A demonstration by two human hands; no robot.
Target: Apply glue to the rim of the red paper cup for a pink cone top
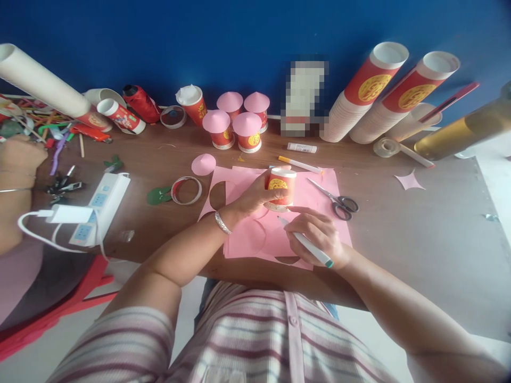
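My left hand (257,190) grips a red paper cup (284,187) with a gold emblem and pale rims, held above pink paper sheets (243,234). Just below the cup, my right hand (317,234) holds a white marker (307,248) with a green end, its tip pointing up toward the cup's lower rim. Whether tip and cup touch I cannot tell. Black-handled scissors (339,205) lie on the paper's right side. An orange-and-white marker (299,164) rests at its back edge. A pink paper cone (203,164) sits at the back left of the sheets.
Several red cups with pink cone tops (215,127) stand at the back. Tall cup stacks (367,88) lean against the blue wall at right. A tape roll (186,190) and a power strip (99,210) lie left. Another person's arm (16,186) rests at far left.
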